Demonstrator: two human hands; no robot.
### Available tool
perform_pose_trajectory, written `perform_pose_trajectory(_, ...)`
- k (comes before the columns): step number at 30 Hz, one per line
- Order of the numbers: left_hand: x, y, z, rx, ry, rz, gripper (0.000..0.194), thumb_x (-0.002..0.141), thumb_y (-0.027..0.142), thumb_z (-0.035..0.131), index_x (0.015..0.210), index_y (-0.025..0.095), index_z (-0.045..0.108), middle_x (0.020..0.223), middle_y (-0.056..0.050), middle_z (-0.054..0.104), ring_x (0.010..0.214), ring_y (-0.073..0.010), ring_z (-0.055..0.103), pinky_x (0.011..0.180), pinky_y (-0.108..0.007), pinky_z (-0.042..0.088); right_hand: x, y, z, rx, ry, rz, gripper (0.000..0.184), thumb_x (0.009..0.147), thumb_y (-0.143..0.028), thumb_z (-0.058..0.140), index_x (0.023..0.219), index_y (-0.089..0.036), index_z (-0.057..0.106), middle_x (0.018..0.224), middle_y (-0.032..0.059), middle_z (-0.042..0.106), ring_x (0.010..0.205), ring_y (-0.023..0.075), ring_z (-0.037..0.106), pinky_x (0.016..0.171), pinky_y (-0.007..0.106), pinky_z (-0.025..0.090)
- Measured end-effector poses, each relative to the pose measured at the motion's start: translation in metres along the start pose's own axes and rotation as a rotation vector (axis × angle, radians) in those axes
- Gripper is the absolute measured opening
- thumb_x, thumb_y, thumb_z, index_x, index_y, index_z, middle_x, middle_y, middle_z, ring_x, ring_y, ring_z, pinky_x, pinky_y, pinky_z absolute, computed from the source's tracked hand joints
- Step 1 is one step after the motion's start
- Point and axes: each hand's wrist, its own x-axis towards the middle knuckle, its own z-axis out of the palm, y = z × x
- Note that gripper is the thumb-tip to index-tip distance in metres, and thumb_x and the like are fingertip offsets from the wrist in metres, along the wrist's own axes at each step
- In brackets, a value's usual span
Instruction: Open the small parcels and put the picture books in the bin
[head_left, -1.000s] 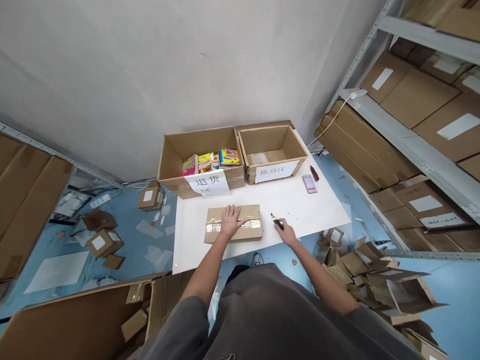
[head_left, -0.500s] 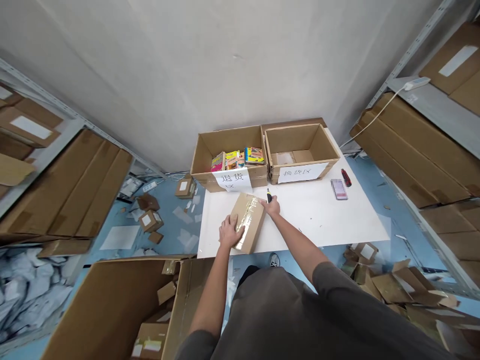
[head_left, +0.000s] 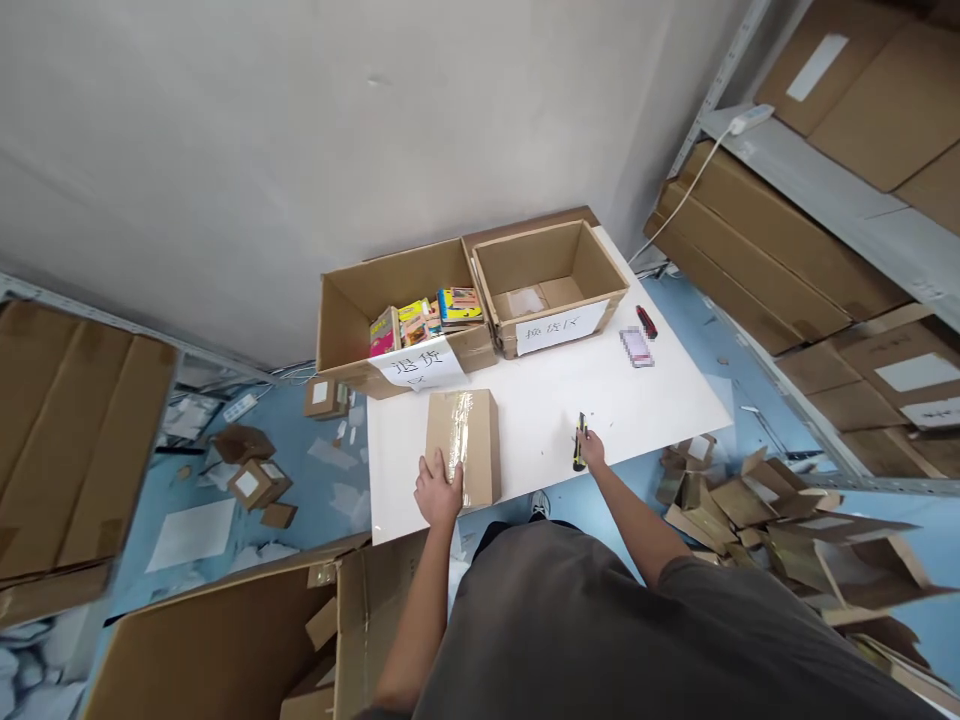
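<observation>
A taped brown cardboard parcel [head_left: 466, 440] lies on the white table [head_left: 547, 410], its long side pointing away from me. My left hand [head_left: 437, 490] grips the parcel's near left corner. Off to the right, near the table's front edge, my right hand [head_left: 592, 452] is closed round a black and yellow utility knife [head_left: 580, 441], a good way from the parcel.
Two open cartons with paper labels stand at the table's back: the left carton [head_left: 352, 320] holds colourful books, the right carton [head_left: 551, 265] is almost bare. A phone [head_left: 636, 346] and a red cutter [head_left: 646, 321] lie at the right. Shelves of boxes flank both sides; cardboard scraps [head_left: 757, 510] litter the floor.
The parcel was turned from lying crosswise to lengthwise. My right hand with the knife went to the parcel's far end, then drew back to the right near the front edge.
</observation>
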Motion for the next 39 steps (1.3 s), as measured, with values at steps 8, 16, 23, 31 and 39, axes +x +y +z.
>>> perform_pose_trajectory(8, 0.001, 0.002, -0.002, 0.015, -0.001, 0.019, 0.069, 0.101, 0.062, 0.038, 0.159, 0.024, 0.043, 0.164, -0.020, 0.036, 0.134, -0.0394, 0.052, 0.107, -0.055, 0.045, 0.021, 0.001, -0.065, -0.009, 0.071, -0.047, 0.049, 0.089, -0.034, 0.056, 0.134, -0.015, 0.057, 0.123, 0.0170, 0.068, 0.112, 0.0283, 0.063, 0.090, 0.036, 0.049)
perform_pose_trajectory(16, -0.002, 0.004, 0.007, -0.056, 0.035, 0.005, 0.066, 0.099, 0.055, 0.047, 0.155, 0.020, 0.049, 0.161, -0.020, 0.041, 0.142, -0.0399, 0.043, 0.114, -0.058, 0.039, -0.110, -0.078, 0.071, 0.083, -0.388, -0.358, 0.062, 0.083, -0.049, 0.072, 0.140, -0.028, 0.058, 0.111, 0.0032, 0.075, 0.097, 0.0238, 0.070, 0.089, 0.034, 0.055)
perform_pose_trajectory(23, 0.005, -0.008, -0.003, -0.026, 0.035, -0.136, 0.077, 0.096, 0.059, 0.052, 0.154, 0.008, 0.046, 0.153, -0.029, 0.046, 0.139, -0.0392, 0.049, 0.110, -0.050, 0.044, -0.156, -0.155, 0.152, -0.081, -0.571, -0.506, 0.082, 0.090, -0.039, 0.067, 0.163, -0.025, 0.032, 0.151, 0.0079, 0.058, 0.135, 0.0281, 0.057, 0.112, 0.037, 0.045)
perform_pose_trajectory(31, 0.045, -0.061, -0.031, -0.333, -0.226, -0.135, 0.064, 0.100, 0.046, 0.044, 0.155, 0.013, 0.045, 0.154, -0.019, 0.054, 0.141, -0.0306, 0.053, 0.112, -0.041, 0.044, -0.138, -0.184, 0.174, -0.128, -0.633, -0.485, 0.088, 0.087, -0.040, 0.070, 0.164, -0.026, 0.031, 0.146, 0.0088, 0.063, 0.130, 0.0314, 0.062, 0.110, 0.040, 0.046)
perform_pose_trajectory(39, 0.047, -0.164, -0.030, -0.654, -0.144, -0.315, 0.060, 0.105, 0.045, 0.027, 0.140, 0.013, 0.062, 0.137, -0.013, 0.069, 0.126, -0.0251, 0.065, 0.107, -0.038, 0.051, -0.184, -0.182, 0.194, -0.257, -0.455, -0.477, 0.132, 0.066, -0.048, 0.083, 0.168, -0.017, 0.004, 0.165, 0.0225, 0.031, 0.140, 0.0390, 0.050, 0.110, 0.046, 0.046)
